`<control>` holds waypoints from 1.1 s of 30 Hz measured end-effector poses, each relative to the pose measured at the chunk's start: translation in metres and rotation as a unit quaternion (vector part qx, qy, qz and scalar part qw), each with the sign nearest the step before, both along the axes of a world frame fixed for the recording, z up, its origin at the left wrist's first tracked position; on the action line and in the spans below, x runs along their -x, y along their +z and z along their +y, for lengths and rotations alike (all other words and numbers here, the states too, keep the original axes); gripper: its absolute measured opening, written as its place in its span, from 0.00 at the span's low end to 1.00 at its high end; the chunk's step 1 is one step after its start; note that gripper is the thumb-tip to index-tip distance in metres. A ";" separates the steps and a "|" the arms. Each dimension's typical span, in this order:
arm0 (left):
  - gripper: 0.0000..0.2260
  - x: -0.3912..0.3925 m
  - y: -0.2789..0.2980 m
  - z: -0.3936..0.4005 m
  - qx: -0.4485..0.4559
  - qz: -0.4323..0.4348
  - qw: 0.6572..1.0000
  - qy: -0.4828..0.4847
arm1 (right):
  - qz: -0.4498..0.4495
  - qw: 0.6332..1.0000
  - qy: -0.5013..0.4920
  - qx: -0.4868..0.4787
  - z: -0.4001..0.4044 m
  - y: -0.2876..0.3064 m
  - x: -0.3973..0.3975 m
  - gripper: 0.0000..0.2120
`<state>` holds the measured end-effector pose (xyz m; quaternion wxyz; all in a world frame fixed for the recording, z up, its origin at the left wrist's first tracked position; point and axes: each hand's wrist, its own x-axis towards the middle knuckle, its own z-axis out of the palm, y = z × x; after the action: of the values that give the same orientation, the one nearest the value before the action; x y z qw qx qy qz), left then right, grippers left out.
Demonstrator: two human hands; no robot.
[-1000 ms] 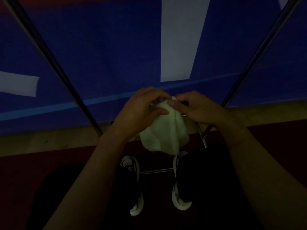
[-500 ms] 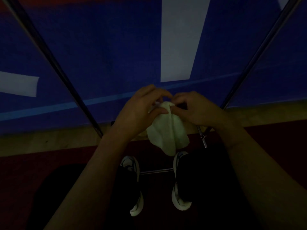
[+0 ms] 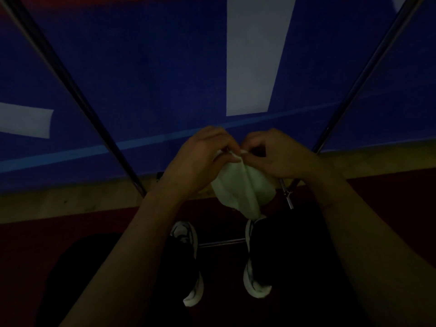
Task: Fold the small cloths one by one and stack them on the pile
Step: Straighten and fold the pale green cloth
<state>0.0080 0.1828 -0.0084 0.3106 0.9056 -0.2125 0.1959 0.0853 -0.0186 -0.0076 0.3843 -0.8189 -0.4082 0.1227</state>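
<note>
Dim light here, and both hands are up in the middle of the view. The left hand (image 3: 203, 161) and the right hand (image 3: 278, 154) meet at the top edge of the cloth (image 3: 243, 187), fingers curled, each pinching the fabric right where the fingertips come together. The pinch points sit just beside one another, almost touching.

The cloth is pale, greenish-white, and it hangs down from that grip in loose folds, bunched at the top and narrowing to a point at the bottom. It is in the air, resting on nothing, with its low tip above the right shoe (image 3: 256, 274). In this gloom I cannot tell how many layers it is folded into.

Down below, the left shoe (image 3: 191, 267) points forward too, both dark with white soles, on a dark red floor (image 3: 70, 223). A thin metal bar (image 3: 221, 243) runs between the shoes. Two slanted poles frame the scene, one at left (image 3: 77, 97), one at right (image 3: 363, 72). Behind them stands a blue banner (image 3: 141, 67) with white shapes.
</note>
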 end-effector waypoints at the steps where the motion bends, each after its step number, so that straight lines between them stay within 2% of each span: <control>1: 0.02 0.001 0.001 0.000 0.007 0.008 1.000 0.002 | -0.003 1.000 0.001 0.000 0.000 0.001 0.001 0.04; 4: 0.02 0.003 0.005 0.002 0.021 0.035 0.999 -0.008 | -0.006 1.000 0.000 -0.002 0.000 0.005 0.002 0.03; 7: 0.03 0.007 0.008 0.015 0.024 0.103 0.994 -0.020 | 0.038 0.999 -0.028 -0.016 -0.006 0.007 -0.003 0.09; 9: 0.04 0.011 0.007 0.019 0.013 0.139 0.990 -0.028 | 0.029 0.999 -0.035 -0.016 -0.011 0.007 -0.007 0.09; 13: 0.06 0.010 -0.003 0.016 -0.024 0.131 0.991 -0.017 | 0.007 1.000 -0.027 -0.008 -0.010 0.005 -0.007 0.10; 18: 0.11 0.005 -0.008 0.001 0.019 0.131 0.991 0.001 | -0.011 1.000 -0.019 0.011 0.004 0.002 0.003 0.12; 24: 0.06 -0.001 -0.008 -0.001 0.064 0.117 0.990 0.046 | -0.006 0.999 -0.040 0.000 0.005 0.001 0.004 0.10; 28: 0.06 0.002 -0.002 -0.004 0.116 0.136 0.982 0.057 | -0.001 0.999 -0.048 -0.003 0.007 0.001 0.004 0.07; 33: 0.06 0.002 -0.004 -0.010 0.134 0.117 0.982 0.070 | -0.021 0.998 -0.060 -0.014 0.008 0.003 0.005 0.08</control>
<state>0.0060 0.1726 -0.0125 0.4375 0.8849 -0.0823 0.1369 0.0803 -0.0103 -0.0048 0.3935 -0.8391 -0.3678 0.0762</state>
